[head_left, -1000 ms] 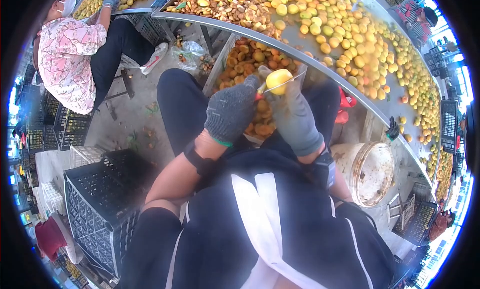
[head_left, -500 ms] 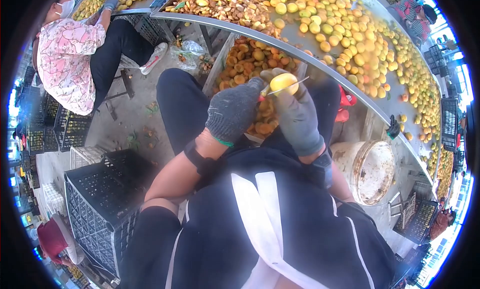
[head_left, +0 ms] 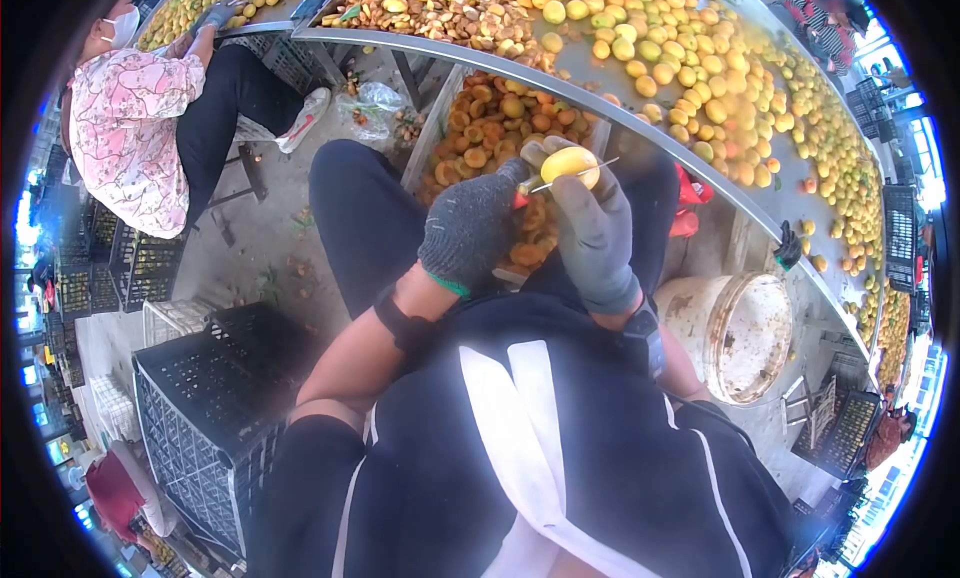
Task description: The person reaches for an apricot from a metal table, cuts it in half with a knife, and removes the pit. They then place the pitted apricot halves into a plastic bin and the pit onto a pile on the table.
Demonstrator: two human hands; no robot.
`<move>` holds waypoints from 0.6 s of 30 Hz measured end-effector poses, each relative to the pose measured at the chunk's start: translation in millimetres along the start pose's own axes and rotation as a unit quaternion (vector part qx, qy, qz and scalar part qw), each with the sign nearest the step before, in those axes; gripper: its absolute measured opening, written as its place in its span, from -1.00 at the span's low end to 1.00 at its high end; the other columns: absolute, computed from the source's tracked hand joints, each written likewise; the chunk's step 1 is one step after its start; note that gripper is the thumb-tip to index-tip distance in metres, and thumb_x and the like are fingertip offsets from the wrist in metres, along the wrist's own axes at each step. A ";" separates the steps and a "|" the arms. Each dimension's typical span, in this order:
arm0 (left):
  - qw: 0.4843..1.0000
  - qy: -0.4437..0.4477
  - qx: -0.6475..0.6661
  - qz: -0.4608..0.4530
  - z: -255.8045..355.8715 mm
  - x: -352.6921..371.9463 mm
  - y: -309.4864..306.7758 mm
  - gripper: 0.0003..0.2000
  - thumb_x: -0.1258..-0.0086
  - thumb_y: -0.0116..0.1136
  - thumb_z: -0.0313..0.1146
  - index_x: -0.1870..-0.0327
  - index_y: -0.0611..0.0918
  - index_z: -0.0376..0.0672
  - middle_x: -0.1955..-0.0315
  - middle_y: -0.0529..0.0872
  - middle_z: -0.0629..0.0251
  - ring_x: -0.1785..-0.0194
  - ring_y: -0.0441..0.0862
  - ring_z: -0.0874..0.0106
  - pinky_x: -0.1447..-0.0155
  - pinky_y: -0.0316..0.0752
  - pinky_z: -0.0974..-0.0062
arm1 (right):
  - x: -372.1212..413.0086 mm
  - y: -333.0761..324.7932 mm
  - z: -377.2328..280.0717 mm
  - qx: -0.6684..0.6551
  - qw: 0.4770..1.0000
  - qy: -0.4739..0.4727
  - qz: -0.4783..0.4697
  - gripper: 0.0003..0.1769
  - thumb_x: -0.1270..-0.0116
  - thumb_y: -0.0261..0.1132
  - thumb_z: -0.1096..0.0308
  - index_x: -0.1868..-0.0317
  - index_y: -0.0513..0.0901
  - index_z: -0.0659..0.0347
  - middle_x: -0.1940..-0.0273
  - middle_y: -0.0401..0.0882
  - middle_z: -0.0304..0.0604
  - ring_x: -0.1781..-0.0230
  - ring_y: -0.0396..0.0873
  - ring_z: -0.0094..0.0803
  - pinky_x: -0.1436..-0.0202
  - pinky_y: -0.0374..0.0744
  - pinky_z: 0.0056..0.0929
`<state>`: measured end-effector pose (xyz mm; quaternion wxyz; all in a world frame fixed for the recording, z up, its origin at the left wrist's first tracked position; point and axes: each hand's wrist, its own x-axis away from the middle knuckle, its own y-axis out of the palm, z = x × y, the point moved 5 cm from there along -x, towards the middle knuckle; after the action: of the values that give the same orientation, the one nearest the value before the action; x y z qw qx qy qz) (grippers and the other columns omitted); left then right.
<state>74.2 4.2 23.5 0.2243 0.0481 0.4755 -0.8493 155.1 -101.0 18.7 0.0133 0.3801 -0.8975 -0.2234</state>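
Note:
My left hand (head_left: 468, 223), in a dark knitted glove, is closed around the red handle of a small knife (head_left: 522, 196). The thin blade reaches to the right, across the near side of a yellow apricot (head_left: 568, 166). Fingers of my right hand (head_left: 597, 238), in a grey glove, grip that apricot from below and behind. Both hands are close together above my lap. Beneath them, between my knees, a crate (head_left: 418, 158) holds many orange apricot halves (head_left: 480, 128), partly hidden by my hands.
A metal table (head_left: 600, 93) curves ahead, bearing whole apricots (head_left: 700, 73) and a heap of pits (head_left: 430, 18). A stained white bucket (head_left: 750, 338) stands at right, a black plastic crate (head_left: 205, 378) at left. A masked person (head_left: 135, 128) sits at the left; a dark glove (head_left: 788, 246) lies on the table edge.
The knife and apricot remain together in my hands, with the blade still across the fruit. My left hand and forearm have shifted slightly right. The seated person's gloved hand has moved over the fruit.

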 end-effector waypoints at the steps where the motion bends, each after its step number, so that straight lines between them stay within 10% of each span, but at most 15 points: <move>1: 1.000 0.000 0.001 0.000 0.1 0.6 2.7 -0.80 -0.32 0.12 -0.39 0.06 0.55 -0.15 0.45 0.67 0.07 0.31 0.67 0.06 0.28 0.53 0.13 | 0.2 -0.5 0.5 -0.001 1.000 -0.013 -0.002 -0.55 -0.47 0.17 0.35 -0.29 0.42 0.40 -0.18 0.58 0.04 -0.27 0.50 -0.22 -0.35 0.42 -0.33; 8: 0.988 -0.009 0.147 -0.037 -5.4 0.7 17.4 -0.81 -0.34 0.17 -0.42 0.08 0.59 -0.23 0.35 0.68 -0.04 0.23 0.65 -0.02 0.18 0.53 0.14 | -6.9 -1.2 10.5 -0.157 0.986 0.021 -0.046 -0.58 -0.44 0.19 0.39 -0.26 0.47 0.36 -0.11 0.63 0.00 -0.11 0.59 -0.33 -0.29 0.44 -0.44; 18: 0.967 -0.035 0.225 -0.115 -14.4 7.9 -7.8 -0.74 -0.31 0.33 -0.30 0.09 0.60 -0.21 0.33 0.71 0.05 0.24 0.71 0.11 0.16 0.56 0.29 | -8.1 -6.1 3.8 0.000 0.998 0.070 0.005 -0.59 -0.46 0.16 0.40 -0.28 0.43 0.27 -0.08 0.60 0.01 -0.01 0.63 -0.34 -0.08 0.58 -0.42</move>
<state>61.9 16.9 19.5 0.1253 0.0131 0.2668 -0.9555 164.2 -97.7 13.9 0.0773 0.3907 -0.8960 -0.1961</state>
